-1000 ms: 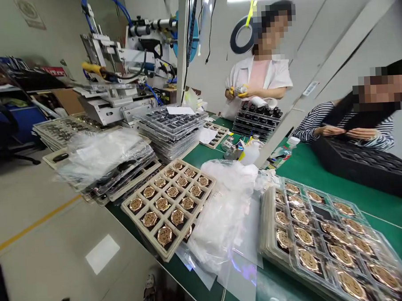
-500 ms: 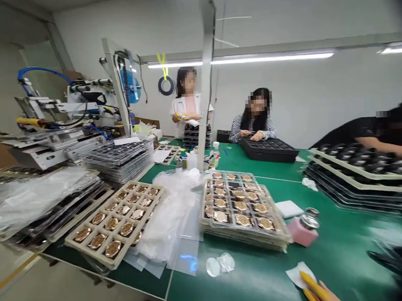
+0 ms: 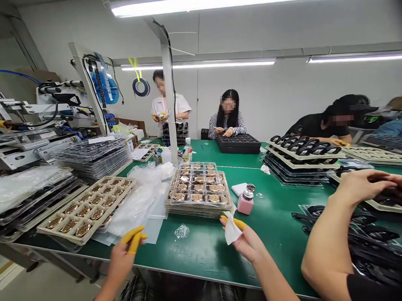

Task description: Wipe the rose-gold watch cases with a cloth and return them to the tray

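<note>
My right hand hovers over the green table with its fingers closed on a small white wipe; yellow cots cover its fingertips. Just beyond it are a stack of clear trays of gold-coloured pieces and a pink dispenser bottle. My left hand is near the table's front edge beside clear plastic sheets. Its yellow-cotted thumb and finger are pinched together, and what they hold is not visible. A beige tray of gold pieces lies to its left.
A co-worker's bare arm reaches in at the right over black parts. A crumpled bit of film lies between my hands. Stacked trays, a metal post, a machine and three more people surround the table.
The view has swung right and pulled back from the trays at the left. Both my hands have come into view, the right one holding the white wipe.
</note>
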Demonstrator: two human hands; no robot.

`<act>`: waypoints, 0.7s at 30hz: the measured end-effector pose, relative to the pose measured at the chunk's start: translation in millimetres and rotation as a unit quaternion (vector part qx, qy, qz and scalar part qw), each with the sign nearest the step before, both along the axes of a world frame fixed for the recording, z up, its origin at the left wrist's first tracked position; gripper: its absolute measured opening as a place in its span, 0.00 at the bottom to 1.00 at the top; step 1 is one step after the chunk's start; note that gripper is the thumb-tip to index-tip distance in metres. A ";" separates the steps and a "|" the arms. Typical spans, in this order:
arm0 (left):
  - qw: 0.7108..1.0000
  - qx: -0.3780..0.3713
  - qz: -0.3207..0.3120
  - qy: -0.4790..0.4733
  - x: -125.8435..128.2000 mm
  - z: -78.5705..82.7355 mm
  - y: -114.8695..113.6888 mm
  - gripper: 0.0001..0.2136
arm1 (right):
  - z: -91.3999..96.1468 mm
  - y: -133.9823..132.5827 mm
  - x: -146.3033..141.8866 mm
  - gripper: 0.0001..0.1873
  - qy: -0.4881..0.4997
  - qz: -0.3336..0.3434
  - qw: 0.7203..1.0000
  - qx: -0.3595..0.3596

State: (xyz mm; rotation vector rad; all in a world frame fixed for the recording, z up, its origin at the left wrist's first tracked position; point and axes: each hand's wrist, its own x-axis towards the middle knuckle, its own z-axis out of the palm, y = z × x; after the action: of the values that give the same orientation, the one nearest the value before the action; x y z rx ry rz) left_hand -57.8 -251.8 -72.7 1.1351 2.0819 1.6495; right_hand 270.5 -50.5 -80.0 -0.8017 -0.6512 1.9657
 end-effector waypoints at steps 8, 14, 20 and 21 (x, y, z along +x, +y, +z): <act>0.972 -0.044 -0.177 0.146 95.9 56.5 157.3 0.13 | 15.0 -9.6 -33.7 0.17 0.046 0.144 0.989 -0.002; 0.941 -0.178 -0.134 0.254 83.2 90.4 266.3 0.12 | 3.7 -2.3 -26.9 0.18 0.023 0.111 0.993 0.043; 0.883 -0.327 -0.122 0.314 86.7 87.6 312.4 0.14 | -3.5 0.9 -22.8 0.20 -0.055 0.092 0.986 0.126; 0.874 -0.344 -0.127 0.319 84.9 87.1 316.6 0.14 | -3.7 1.5 -22.4 0.19 -0.056 0.099 0.986 0.126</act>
State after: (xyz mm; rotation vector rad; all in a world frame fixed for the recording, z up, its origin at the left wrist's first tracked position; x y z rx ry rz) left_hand 27.2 64.8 14.4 1.6933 2.4125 0.3244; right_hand 248.2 -48.9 -83.7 -0.7175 -1.0586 1.9726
